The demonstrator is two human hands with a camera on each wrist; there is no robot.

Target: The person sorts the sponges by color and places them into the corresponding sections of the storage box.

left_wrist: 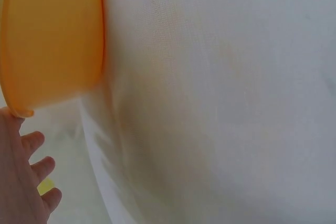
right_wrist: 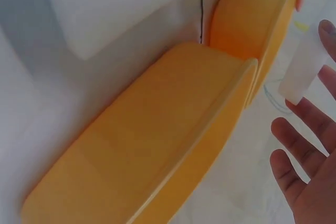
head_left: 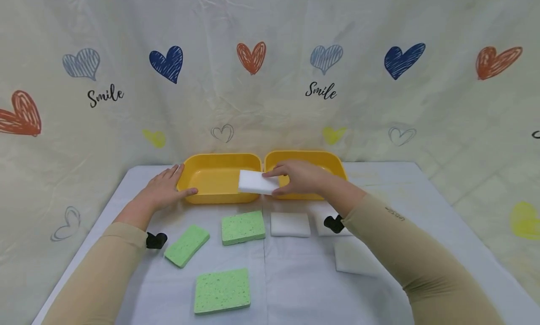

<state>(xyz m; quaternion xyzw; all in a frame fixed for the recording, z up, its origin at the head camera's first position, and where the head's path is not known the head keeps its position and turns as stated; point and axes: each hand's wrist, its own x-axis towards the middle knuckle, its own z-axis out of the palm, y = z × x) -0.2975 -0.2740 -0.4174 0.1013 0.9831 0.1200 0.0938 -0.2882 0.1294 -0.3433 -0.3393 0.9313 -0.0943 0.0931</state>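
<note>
My right hand (head_left: 301, 177) pinches a white sponge block (head_left: 251, 182) between thumb and fingers, above the neighbouring ends of two yellow trays. In the right wrist view, the held white sponge (right_wrist: 303, 72) shows edge-on beside spread fingertips. At the left tray (head_left: 215, 197), my left hand (head_left: 162, 189) rests on the left rim, thumb stretched over the front corner. The left wrist view shows that tray's yellow outer wall (left_wrist: 52, 35) and several fingers of the left hand (left_wrist: 21, 171) apart from it. The right tray (head_left: 305, 155) is partly covered by the right hand.
Three green sponges lie front left: one tilted (head_left: 187, 246), one near the tray (head_left: 243, 228), one nearest (head_left: 222, 291). White sponges lie front right: one in full view (head_left: 290, 224), others (head_left: 326, 224) (head_left: 354, 257) partly behind the right sleeve. A heart-printed curtain (head_left: 270, 104) hangs behind.
</note>
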